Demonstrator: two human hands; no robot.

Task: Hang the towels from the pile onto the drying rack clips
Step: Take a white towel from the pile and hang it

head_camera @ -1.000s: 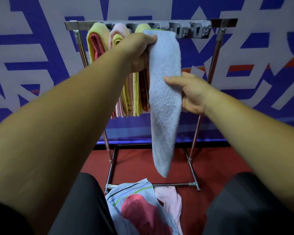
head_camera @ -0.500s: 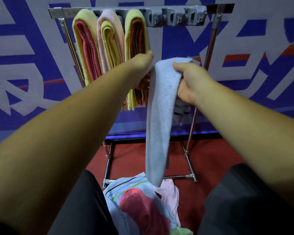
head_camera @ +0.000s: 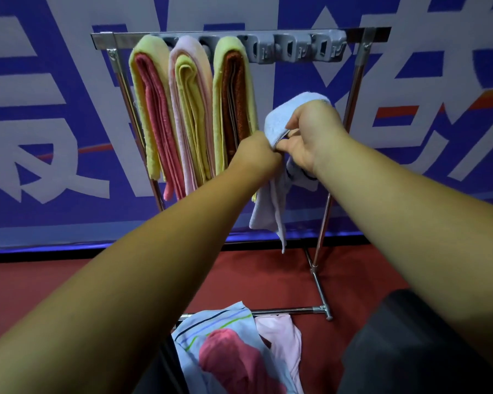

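A pale blue towel (head_camera: 276, 120) is folded over and held in front of the drying rack (head_camera: 353, 81), well below its grey clip bar (head_camera: 293, 48). My left hand (head_camera: 255, 156) grips the fold from the left and my right hand (head_camera: 310, 135) pinches it from the right; the two hands touch. The towel's tail (head_camera: 268, 211) hangs down beneath them. Three folded towel bundles hang from the left clips: yellow with pink (head_camera: 151, 109), pink with yellow (head_camera: 192, 109), yellow with brown (head_camera: 232, 103). The clips on the right hold nothing.
The towel pile (head_camera: 231, 354) lies low in the middle, between my knees: a striped light blue towel, a red one and a pink one. The rack's foot bar (head_camera: 293, 310) runs across the red floor. A blue and white banner wall stands behind.
The blue towel has come down from the clip bar to mid height and is now doubled over. My two hands have closed together on its fold, so less of it hangs below.
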